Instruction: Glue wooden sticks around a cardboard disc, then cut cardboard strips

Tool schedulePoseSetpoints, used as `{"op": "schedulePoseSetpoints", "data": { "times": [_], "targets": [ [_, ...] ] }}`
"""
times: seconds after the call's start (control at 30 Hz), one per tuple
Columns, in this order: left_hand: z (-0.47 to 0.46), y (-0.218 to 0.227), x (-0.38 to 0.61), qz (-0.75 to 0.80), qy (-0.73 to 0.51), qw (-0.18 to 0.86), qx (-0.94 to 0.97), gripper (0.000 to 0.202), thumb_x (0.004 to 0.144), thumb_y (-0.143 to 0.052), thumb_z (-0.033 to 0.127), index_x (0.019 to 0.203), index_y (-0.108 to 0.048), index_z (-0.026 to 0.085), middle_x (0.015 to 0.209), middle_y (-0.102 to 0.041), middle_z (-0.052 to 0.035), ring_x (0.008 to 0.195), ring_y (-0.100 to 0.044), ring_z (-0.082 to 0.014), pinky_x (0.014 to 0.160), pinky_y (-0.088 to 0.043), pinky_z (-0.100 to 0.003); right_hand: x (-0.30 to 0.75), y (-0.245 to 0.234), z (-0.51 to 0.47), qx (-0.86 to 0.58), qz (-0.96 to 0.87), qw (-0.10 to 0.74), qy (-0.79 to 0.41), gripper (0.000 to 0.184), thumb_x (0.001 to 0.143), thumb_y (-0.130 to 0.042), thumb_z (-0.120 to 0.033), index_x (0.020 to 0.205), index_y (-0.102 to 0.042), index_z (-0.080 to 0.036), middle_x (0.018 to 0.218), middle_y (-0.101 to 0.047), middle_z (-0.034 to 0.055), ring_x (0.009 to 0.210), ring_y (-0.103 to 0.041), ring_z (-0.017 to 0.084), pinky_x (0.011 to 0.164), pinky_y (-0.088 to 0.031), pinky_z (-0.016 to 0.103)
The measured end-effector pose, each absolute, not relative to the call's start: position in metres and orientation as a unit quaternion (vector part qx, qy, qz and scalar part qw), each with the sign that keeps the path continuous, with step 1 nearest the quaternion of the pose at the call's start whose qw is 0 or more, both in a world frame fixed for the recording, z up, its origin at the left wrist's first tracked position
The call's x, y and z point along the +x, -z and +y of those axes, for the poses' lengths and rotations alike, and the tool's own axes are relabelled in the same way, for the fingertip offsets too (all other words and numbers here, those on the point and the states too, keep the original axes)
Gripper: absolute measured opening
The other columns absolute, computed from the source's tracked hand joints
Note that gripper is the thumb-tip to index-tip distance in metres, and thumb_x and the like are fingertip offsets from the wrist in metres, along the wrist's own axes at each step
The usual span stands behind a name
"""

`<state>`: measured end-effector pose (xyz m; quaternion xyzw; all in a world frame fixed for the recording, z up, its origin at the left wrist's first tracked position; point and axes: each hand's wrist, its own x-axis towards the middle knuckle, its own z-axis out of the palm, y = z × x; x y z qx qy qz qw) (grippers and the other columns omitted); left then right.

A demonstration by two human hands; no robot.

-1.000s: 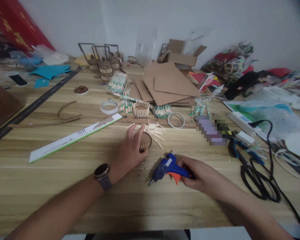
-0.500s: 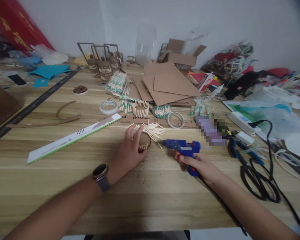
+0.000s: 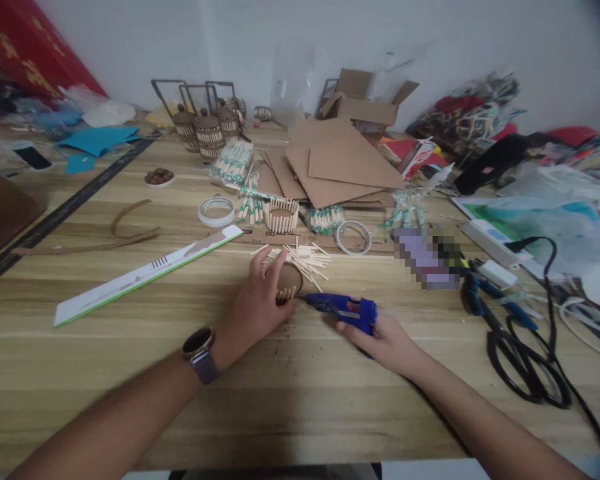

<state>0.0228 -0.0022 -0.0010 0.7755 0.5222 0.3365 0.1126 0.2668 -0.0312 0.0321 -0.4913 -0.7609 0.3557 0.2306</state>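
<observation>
My left hand (image 3: 257, 303) is closed around a small brown cardboard ring (image 3: 289, 279) with short wooden sticks stuck along its side; it rests on the wooden table (image 3: 130, 360). A watch sits on that wrist. My right hand (image 3: 383, 337) grips a blue glue gun (image 3: 345, 309), held level with its nozzle pointing left, the tip right beside the ring. A loose pile of short wooden sticks (image 3: 305, 259) lies just behind the ring.
A finished stick-covered ring (image 3: 281, 217), two tape rolls (image 3: 217, 212) (image 3: 353, 238), a long ruler (image 3: 147, 275), cardboard sheets (image 3: 340, 167) and stick bundles lie beyond. Black scissors (image 3: 517, 360), pliers and a black cord are at the right. Small stick baskets (image 3: 205, 127) stand at the back.
My right hand lifted the glue gun from the table, turned its nozzle leftward and brought the tip up to the ring. My left hand has stayed on the ring.
</observation>
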Motion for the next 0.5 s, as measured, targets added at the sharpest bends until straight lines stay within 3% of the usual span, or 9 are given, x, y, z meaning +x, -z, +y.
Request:
{"op": "schedulePoseSetpoints", "data": {
  "times": [0.37,0.5],
  "targets": [
    [-0.0027,0.0008,0.0226,0.522,-0.335,0.117,0.776,0.084,0.076,-0.071,0.015,0.147,-0.027,0.021,0.149,-0.028,-0.0203,0.142,-0.035,-0.0388,0.109,-0.044,-0.057,0.2606,-0.0332,-0.0322,-0.485,-0.779,0.226,-0.326,0.034,0.09,-0.051,-0.043,0.096,-0.073,-0.017,0.092,-0.077,0.009,0.077,-0.072,0.023,0.068,-0.057,0.032],
    [-0.0026,0.0005,0.0226,0.517,-0.34,0.12,0.777,0.086,0.075,-0.071,0.014,0.147,-0.026,0.025,0.149,-0.029,-0.0179,0.141,-0.036,-0.0382,0.11,-0.042,-0.059,0.2583,-0.0347,-0.0321,-0.478,-0.776,0.234,-0.337,0.036,0.09,-0.051,-0.043,0.102,-0.073,-0.017,0.098,-0.077,0.0103,0.084,-0.072,0.025,0.075,-0.058,0.034]
  ]
}}
